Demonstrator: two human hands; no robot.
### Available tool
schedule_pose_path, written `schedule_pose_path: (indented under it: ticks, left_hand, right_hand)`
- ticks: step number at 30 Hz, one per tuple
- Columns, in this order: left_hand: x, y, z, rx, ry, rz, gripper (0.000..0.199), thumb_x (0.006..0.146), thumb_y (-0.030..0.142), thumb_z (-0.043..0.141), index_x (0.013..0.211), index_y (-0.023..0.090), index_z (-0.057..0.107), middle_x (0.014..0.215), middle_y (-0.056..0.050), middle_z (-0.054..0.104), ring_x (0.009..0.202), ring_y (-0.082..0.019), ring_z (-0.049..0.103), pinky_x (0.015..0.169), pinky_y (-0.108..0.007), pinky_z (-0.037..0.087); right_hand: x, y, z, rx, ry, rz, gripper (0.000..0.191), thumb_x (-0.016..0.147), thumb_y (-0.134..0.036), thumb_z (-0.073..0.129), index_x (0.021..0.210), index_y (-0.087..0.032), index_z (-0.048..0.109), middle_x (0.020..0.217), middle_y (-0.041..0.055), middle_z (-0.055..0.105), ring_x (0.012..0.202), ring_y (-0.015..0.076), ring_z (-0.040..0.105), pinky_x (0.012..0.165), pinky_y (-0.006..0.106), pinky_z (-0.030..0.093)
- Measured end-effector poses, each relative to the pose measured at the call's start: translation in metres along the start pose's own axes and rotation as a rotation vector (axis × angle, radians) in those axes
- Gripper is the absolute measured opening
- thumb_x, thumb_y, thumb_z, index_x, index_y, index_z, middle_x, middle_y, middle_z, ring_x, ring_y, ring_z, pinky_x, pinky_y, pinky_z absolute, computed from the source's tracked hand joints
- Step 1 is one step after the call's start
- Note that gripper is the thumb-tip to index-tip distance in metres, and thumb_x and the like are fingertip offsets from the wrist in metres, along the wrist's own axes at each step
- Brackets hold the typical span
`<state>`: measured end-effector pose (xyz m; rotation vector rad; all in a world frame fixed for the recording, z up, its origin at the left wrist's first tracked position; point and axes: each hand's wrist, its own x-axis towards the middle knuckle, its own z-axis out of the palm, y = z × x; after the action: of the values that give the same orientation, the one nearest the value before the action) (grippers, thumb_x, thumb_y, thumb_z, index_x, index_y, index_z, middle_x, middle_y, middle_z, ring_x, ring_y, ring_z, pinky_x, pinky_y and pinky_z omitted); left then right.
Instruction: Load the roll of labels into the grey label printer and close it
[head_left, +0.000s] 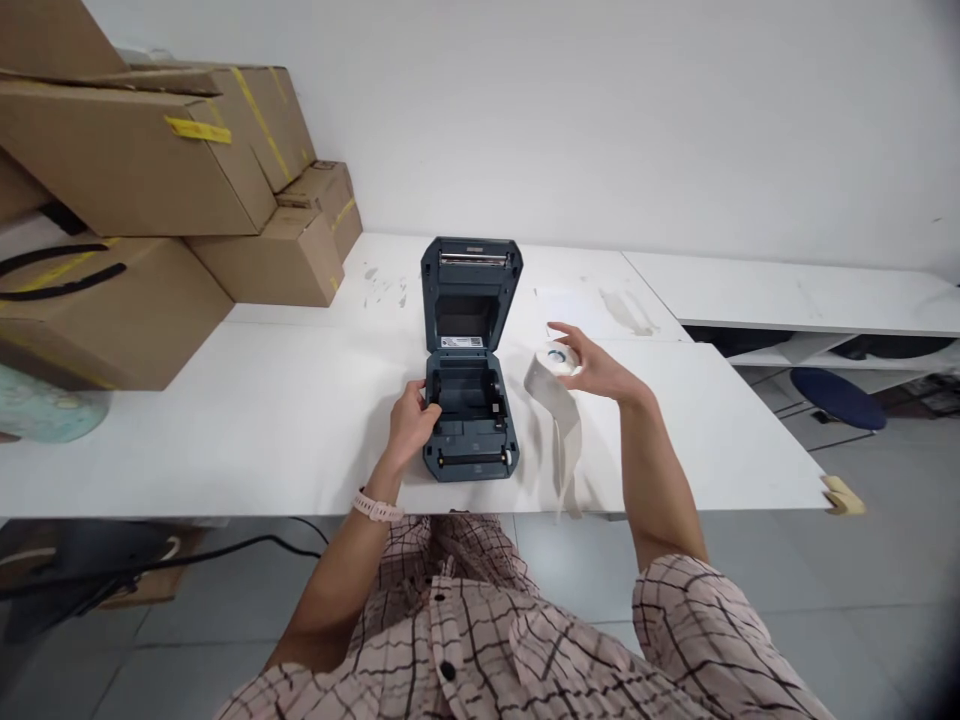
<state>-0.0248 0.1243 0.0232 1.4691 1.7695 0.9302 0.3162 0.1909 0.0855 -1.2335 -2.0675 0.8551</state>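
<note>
A dark label printer (465, 440) stands on the white table with its lid (471, 285) raised and its inner bay showing. My left hand (413, 420) grips the printer's left side wall, thumb over the rim and fingers outside. To the right of the printer, my right hand (589, 365) is closed round a small white label roll (556, 360). A loose strip (568, 435) of backing paper hangs from the roll and curls down toward the table's front edge. The far side of the roll is partly covered by my fingers.
Cardboard boxes (135, 165) with yellow tape are stacked at the left, beside a pale green patterned object (52, 405). A white wall closes off the back. A corner guard (843, 495) sits at the table's right front corner, with a blue stool (836, 398) beyond.
</note>
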Motion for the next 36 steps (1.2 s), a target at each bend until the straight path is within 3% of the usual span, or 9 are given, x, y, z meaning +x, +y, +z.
schedule_pose_path:
  ticks: [6, 11, 16, 19, 22, 24, 27, 31, 36]
  left_hand:
    - [0.001, -0.001, 0.001, -0.014, 0.009, 0.015, 0.051, 0.079, 0.017, 0.056, 0.13, 0.012, 0.061, 0.074, 0.002, 0.054, 0.069, -0.017, 0.054, 0.064, -0.029, 0.038]
    - [-0.002, 0.0, 0.001, -0.067, -0.004, 0.006, 0.055, 0.079, 0.017, 0.056, 0.133, 0.011, 0.059, 0.075, 0.002, 0.052, 0.069, -0.017, 0.053, 0.065, -0.029, 0.039]
    - [-0.002, 0.001, 0.0, -0.088, -0.017, -0.007, 0.056, 0.078, 0.017, 0.057, 0.134, 0.012, 0.058, 0.076, 0.002, 0.052, 0.069, -0.017, 0.052, 0.064, -0.029, 0.038]
    - [-0.002, 0.001, 0.001, -0.092, -0.009, -0.009, 0.054, 0.078, 0.016, 0.057, 0.132, 0.012, 0.059, 0.073, 0.003, 0.051, 0.068, -0.017, 0.051, 0.064, -0.029, 0.037]
    - [0.001, -0.002, 0.003, -0.104, -0.003, -0.011, 0.052, 0.078, 0.016, 0.059, 0.13, 0.013, 0.06, 0.073, 0.003, 0.052, 0.067, -0.017, 0.051, 0.064, -0.029, 0.037]
    - [0.002, -0.006, 0.005, -0.11, 0.008, -0.007, 0.051, 0.078, 0.016, 0.059, 0.128, 0.013, 0.06, 0.073, 0.003, 0.051, 0.067, -0.017, 0.051, 0.064, -0.029, 0.037]
    - [0.003, -0.01, 0.007, -0.127, 0.026, -0.005, 0.049, 0.078, 0.016, 0.06, 0.127, 0.015, 0.061, 0.075, 0.002, 0.052, 0.068, -0.016, 0.051, 0.063, -0.028, 0.036]
    - [0.004, -0.011, 0.008, -0.168, 0.026, -0.015, 0.049, 0.075, 0.014, 0.062, 0.124, 0.016, 0.063, 0.073, 0.003, 0.052, 0.065, -0.016, 0.05, 0.063, -0.028, 0.036]
    - [0.005, -0.01, 0.008, -0.199, 0.043, -0.01, 0.048, 0.072, 0.011, 0.063, 0.12, 0.015, 0.064, 0.069, 0.005, 0.051, 0.065, -0.016, 0.051, 0.066, -0.028, 0.038]
  right_hand:
    - [0.008, 0.036, 0.021, 0.079, -0.02, 0.14, 0.096, 0.069, -0.033, 0.082, 0.155, -0.018, 0.042, 0.144, 0.0197, 0.06, 0.138, 0.0337, 0.054, 0.112, 0.053, 0.046]
    - [-0.042, 0.064, 0.019, 0.449, 0.043, 0.19, 0.085, 0.079, -0.042, 0.082, 0.155, -0.035, 0.045, 0.16, 0.0116, 0.051, 0.147, 0.0286, 0.05, 0.119, 0.051, 0.041]
    - [-0.082, 0.073, 0.041, 0.498, -0.009, 0.287, 0.056, 0.08, -0.049, 0.082, 0.129, -0.025, 0.068, 0.134, 0.0109, 0.071, 0.113, 0.0272, 0.069, 0.096, 0.043, 0.056]
    - [-0.084, 0.046, 0.04, 0.551, -0.055, 0.174, 0.05, 0.085, -0.054, 0.078, 0.123, -0.022, 0.069, 0.11, 0.0087, 0.076, 0.095, 0.0243, 0.07, 0.085, 0.039, 0.057]
    - [-0.067, -0.008, 0.028, 0.509, -0.149, -0.104, 0.051, 0.091, -0.055, 0.071, 0.133, -0.027, 0.063, 0.109, 0.0072, 0.074, 0.098, 0.0241, 0.069, 0.082, 0.037, 0.057]
    - [-0.044, -0.05, 0.03, 0.292, -0.21, -0.206, 0.047, 0.097, -0.046, 0.064, 0.14, -0.029, 0.058, 0.121, 0.008, 0.072, 0.106, 0.0245, 0.069, 0.088, 0.038, 0.056]
    - [0.002, -0.097, 0.061, -0.196, -0.261, -0.248, 0.044, 0.101, -0.031, 0.057, 0.144, -0.024, 0.055, 0.139, 0.0121, 0.067, 0.121, 0.0301, 0.065, 0.1, 0.044, 0.051]
    - [0.051, -0.113, 0.119, -0.713, -0.409, -0.117, 0.036, 0.097, -0.018, 0.058, 0.133, -0.014, 0.063, 0.126, 0.0193, 0.073, 0.117, 0.0361, 0.068, 0.099, 0.046, 0.048]
    - [0.054, -0.105, 0.142, -0.759, -0.448, -0.095, 0.029, 0.093, -0.019, 0.067, 0.12, -0.012, 0.071, 0.118, 0.0189, 0.077, 0.112, 0.0349, 0.071, 0.097, 0.043, 0.05]
